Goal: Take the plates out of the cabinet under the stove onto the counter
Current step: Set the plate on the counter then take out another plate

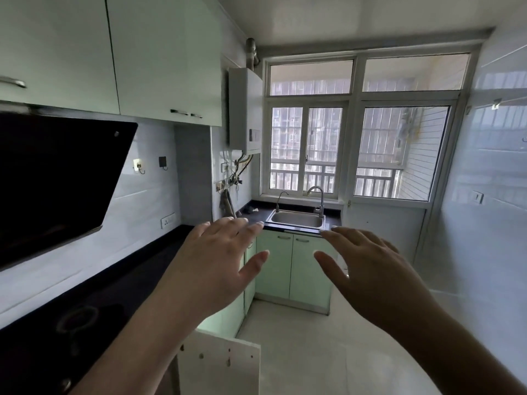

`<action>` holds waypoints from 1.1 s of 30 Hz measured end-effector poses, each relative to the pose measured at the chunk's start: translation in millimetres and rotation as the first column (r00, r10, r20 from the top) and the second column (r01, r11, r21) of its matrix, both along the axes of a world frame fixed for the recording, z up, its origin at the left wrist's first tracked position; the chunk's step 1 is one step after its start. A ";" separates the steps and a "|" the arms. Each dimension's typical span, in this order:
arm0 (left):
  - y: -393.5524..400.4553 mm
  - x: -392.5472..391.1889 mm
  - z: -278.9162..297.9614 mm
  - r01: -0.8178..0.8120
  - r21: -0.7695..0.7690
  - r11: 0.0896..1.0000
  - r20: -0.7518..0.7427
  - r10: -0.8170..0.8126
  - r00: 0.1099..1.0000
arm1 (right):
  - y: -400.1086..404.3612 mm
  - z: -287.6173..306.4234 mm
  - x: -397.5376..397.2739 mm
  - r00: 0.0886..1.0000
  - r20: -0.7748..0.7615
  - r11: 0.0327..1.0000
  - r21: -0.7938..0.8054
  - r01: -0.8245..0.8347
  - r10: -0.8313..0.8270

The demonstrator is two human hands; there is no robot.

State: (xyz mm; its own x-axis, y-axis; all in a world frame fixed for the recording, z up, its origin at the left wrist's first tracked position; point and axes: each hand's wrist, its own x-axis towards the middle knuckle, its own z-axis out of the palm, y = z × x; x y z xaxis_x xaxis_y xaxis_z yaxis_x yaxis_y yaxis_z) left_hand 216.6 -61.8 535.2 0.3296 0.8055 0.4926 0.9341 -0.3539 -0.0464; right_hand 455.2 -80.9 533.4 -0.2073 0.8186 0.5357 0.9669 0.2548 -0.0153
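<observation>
Two bare hands are raised in front of the camera, palms facing away, fingers spread and relaxed. The left hand (216,260) and the right hand (368,275) are level with each other and a little apart, and neither holds or touches anything.

Below and to the left of the left hand runs a dark counter (134,269) along the wall. A black stove (71,323) is set into it, under the left forearm, with a round burner ring faintly visible. Above the stove, up and left of the hands, hangs a slanted black range hood (57,178), with pale wall cabinets (159,58) over it.

Directly beneath the left wrist, at the bottom edge of the view, a white cabinet door (219,363) under the stove stands open, its inner face showing hinge holes. The inside of that cabinet is hidden, so the plates cannot be seen.

Beyond the fingertips, at the far end of the room, a steel sink (296,219) with a curved tap (318,201) sits in the counter, above light green cabinet doors (291,269). A large window (356,143) fills the wall behind it, and a white water heater (245,109) hangs to its left. Pale floor tiles (328,352) lie below the right hand.
</observation>
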 end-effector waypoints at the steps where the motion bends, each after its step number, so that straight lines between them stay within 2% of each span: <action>1: 8.3 -5.8 -4.6 -0.014 -0.010 1.000 0.003 0.014 1.000 | 12.0 -2.3 -6.3 1.000 0.004 1.000 0.000 -0.010 0.010; 11: 92.7 -70.4 -9.5 -0.183 0.014 0.983 0.007 0.183 0.983 | 130.9 -9.0 -58.8 0.992 -0.029 0.992 0.003 -0.125 0.125; 17: 109.9 -110.4 -10.8 -0.337 0.033 0.941 0.000 0.337 0.941 | 200.3 -13.2 -114.0 0.950 -0.056 0.952 -0.012 -0.307 0.306; 26: 136.9 -134.5 -17.6 -0.651 0.023 0.759 0.025 0.650 0.759 | 295.9 -23.8 -181.6 0.783 -0.066 0.784 -0.018 -0.621 0.618; 29: 147.6 -130.0 -25.7 -0.733 0.014 0.680 -0.005 0.733 0.680 | 322.3 -29.6 -197.7 0.677 -0.120 0.681 -0.009 -0.732 0.726; 33: 149.8 -125.6 -48.7 -0.810 -0.076 0.581 -0.086 0.806 0.586 | 336.6 -51.1 -222.6 0.552 -0.164 0.557 -0.016 -0.830 0.818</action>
